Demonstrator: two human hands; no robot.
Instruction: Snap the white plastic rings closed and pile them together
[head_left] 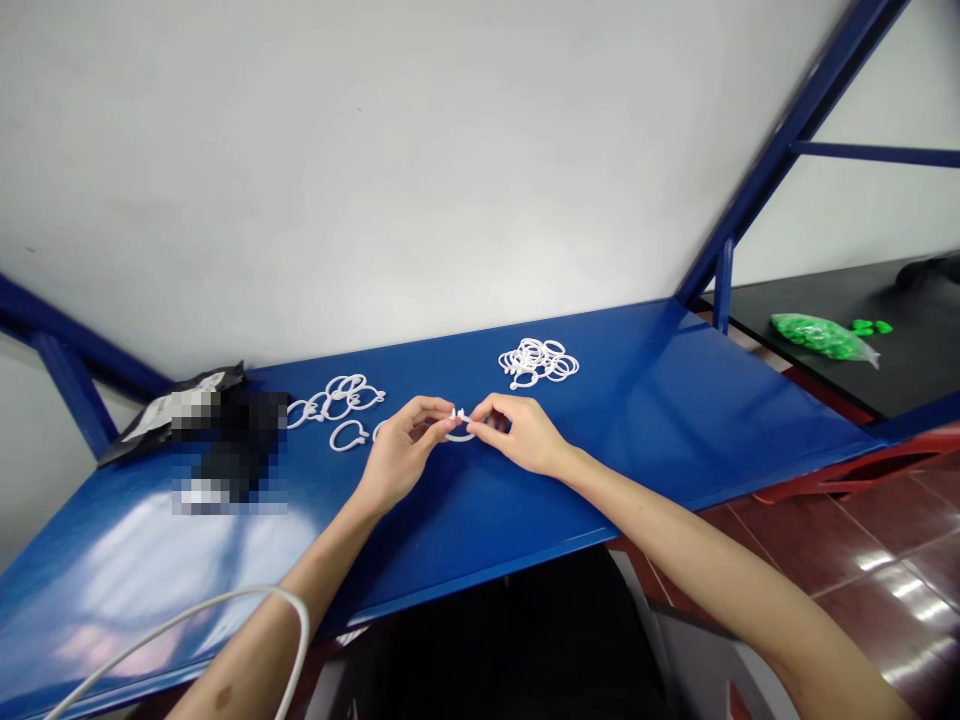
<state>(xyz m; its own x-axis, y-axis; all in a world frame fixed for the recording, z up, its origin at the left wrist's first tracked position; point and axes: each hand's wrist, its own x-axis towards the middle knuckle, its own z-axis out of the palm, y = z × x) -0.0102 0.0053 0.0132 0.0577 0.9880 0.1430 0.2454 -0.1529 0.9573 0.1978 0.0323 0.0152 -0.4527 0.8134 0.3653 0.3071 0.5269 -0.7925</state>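
Observation:
Over the middle of the blue table (480, 510), both my hands pinch one white plastic curtain ring (460, 437). My left hand (405, 450) has thumb and index finger closed on one end of it. Thumb and index finger of my right hand (523, 432) grip the other end, with the two ends close together. I cannot tell whether they are joined. Several similar rings (348, 435), with small clasp ends, lie spread to the left of my left hand. Beyond my right hand lies a denser pile of white rings (540, 362).
A black plastic package (184, 400) lies at the table's left end, partly blurred out. A white cable (187, 612) crosses my left forearm. On a black table (885, 385) to the right rests a clear bag of green pieces (821, 337). A white wall stands behind.

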